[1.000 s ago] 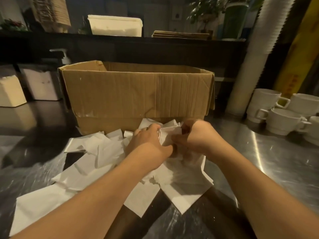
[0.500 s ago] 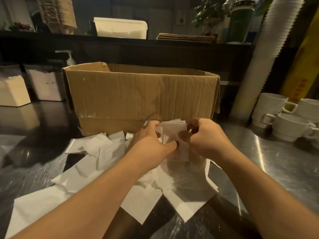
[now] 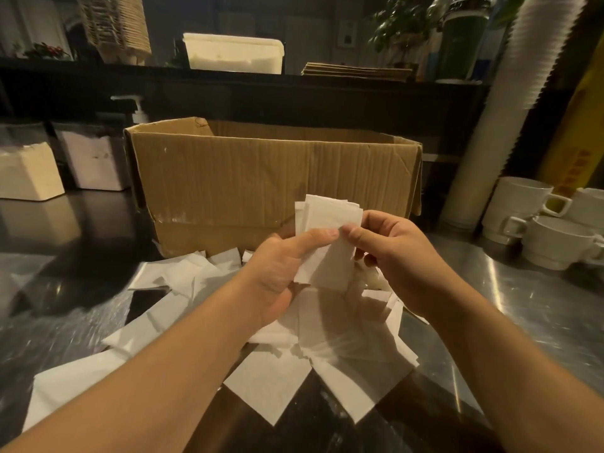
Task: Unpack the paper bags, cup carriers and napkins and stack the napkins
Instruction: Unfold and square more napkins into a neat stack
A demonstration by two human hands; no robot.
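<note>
Napkins (image 3: 209,318) mostly lie loose on the bench (image 3: 539,308) before the box (image 3: 261,178); left hand (image 3: 277,276) and right hand (image 3: 392,256) pinch a small stack (image 3: 327,243) above them; stacking seems barely begun.

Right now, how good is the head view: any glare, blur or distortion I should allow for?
Head view: dim, warm light; glare streaks on the steel counter; wide-angle bending of the cup stack at right; sharp on the napkins in both hands; their shadow falls on the pile.
</note>
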